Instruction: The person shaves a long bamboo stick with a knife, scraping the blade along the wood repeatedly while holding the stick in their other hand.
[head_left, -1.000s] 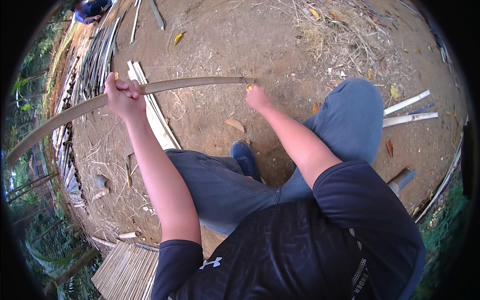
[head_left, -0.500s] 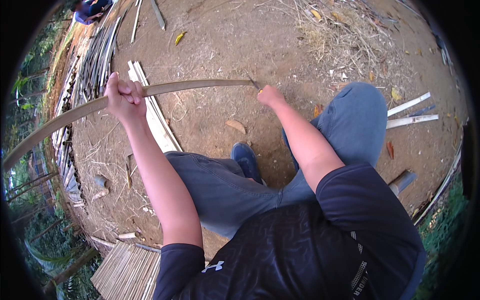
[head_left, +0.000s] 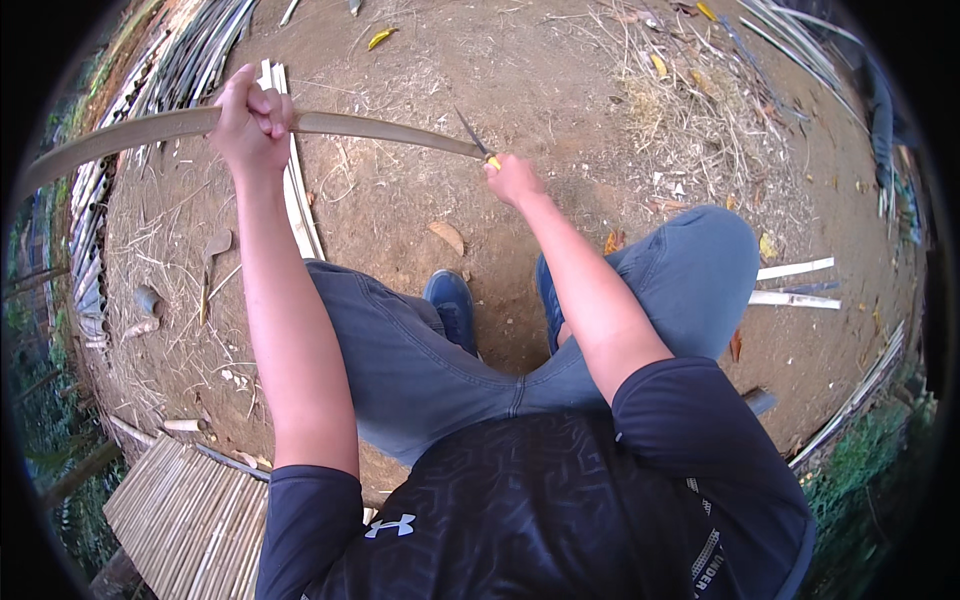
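My left hand (head_left: 255, 125) is closed around a long, flat, brownish bamboo strip (head_left: 385, 132), out in front of me at the left. The strip bows across from the far left, and its right end reaches my right hand (head_left: 516, 182). That hand is closed on a knife (head_left: 473, 130) with a yellow handle; its dark, narrow blade points up and away to the left. The blade meets the strip's end just above my fingers. Whether it has cut into the strip, I cannot tell.
Pale split strips (head_left: 297, 205) lie on the dirt beyond my left knee, near a hooked tool (head_left: 213, 250). Bundled poles (head_left: 190, 65) line the far left. A slatted bamboo mat (head_left: 190, 515) is at lower left, dry straw (head_left: 680, 110) at far right.
My left hand has moved farther away, so the strip now slopes down toward my right hand. More of the knife blade shows. The view has shifted slightly.
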